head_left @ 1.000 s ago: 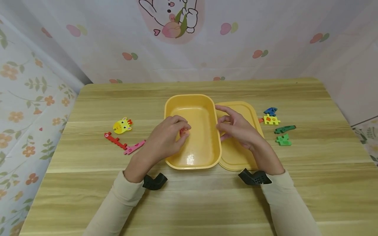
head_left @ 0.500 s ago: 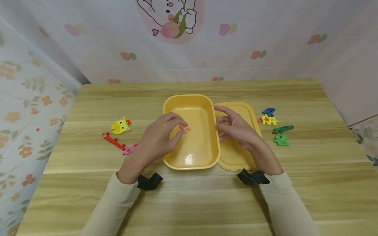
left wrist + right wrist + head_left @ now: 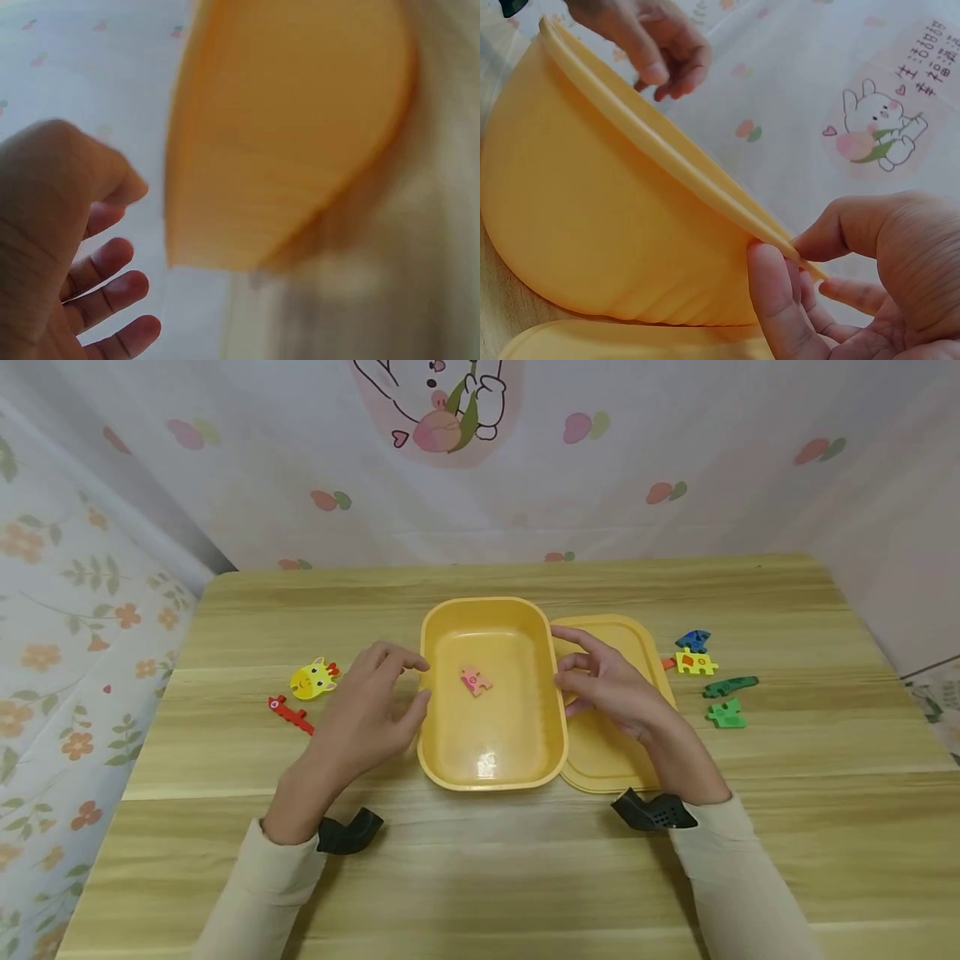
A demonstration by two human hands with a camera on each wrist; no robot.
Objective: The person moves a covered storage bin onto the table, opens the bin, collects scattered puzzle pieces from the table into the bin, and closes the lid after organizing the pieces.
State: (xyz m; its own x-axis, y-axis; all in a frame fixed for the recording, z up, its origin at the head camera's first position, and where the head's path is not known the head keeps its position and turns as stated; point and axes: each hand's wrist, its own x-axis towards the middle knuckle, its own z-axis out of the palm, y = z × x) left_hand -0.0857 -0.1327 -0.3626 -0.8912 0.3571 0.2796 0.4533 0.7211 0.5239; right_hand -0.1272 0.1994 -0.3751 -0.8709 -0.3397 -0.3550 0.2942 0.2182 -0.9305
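Observation:
A yellow plastic box [image 3: 495, 739] stands uncovered in the middle of the table, with a pink puzzle piece [image 3: 476, 681] lying flat on its floor. Just left of the box, my left hand [image 3: 363, 714] hovers with nothing in it, its thumb and fingers loosely bent and apart; the left wrist view shows these fingers [image 3: 112, 292] beside the blurred box wall. My right hand [image 3: 615, 689] pinches the box's right rim between thumb and finger, as the right wrist view shows at the rim [image 3: 667, 161]. Under that hand lies the yellow lid [image 3: 611, 768].
On the left lie a yellow giraffe-head piece [image 3: 314, 678] and a red piece [image 3: 291, 715], partly behind my left hand. To the right are blue [image 3: 693, 641], yellow [image 3: 696, 662], dark green [image 3: 731, 687] and light green [image 3: 726, 714] pieces. A patterned curtain [image 3: 480, 518] hangs behind the table.
My left hand has let go of the pink puzzle piece inside the box and moved left, out past the rim. It now covers another pink piece on the table. The right hand stays at the rim.

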